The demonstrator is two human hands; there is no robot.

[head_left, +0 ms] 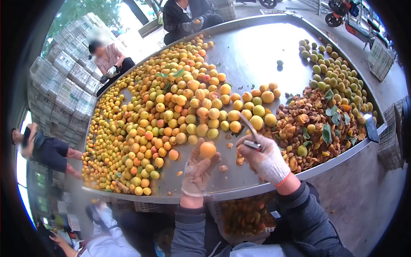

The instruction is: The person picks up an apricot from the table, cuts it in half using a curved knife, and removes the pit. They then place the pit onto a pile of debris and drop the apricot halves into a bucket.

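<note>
Near the front rim of the steel table (239, 180), my left hand (198, 169) is raised palm up, its gloved fingers curled partway around one orange apricot (208, 149) that sits at the fingertips, clear of the tabletop. That fruit is round, so I can't give it a long axis, and I can't tell where its stem end faces. Just beside it my right hand (266, 159) is closed around the dark handle of a small knife (251, 135); the thin blade runs up and to the left, away from me, its tip over the nearest loose fruit. Between both hands and the rim lies a bare strip of steel with only a few scraps on it, the one open patch close to me. Ahead and to the left the big heap of apricots (171, 111) crowds in; to the right a mound of brown pits and leaves (317, 120) reaches the table's edge. Under the rim, between my arms, a crate of fruit (246, 216) shows.
</note>
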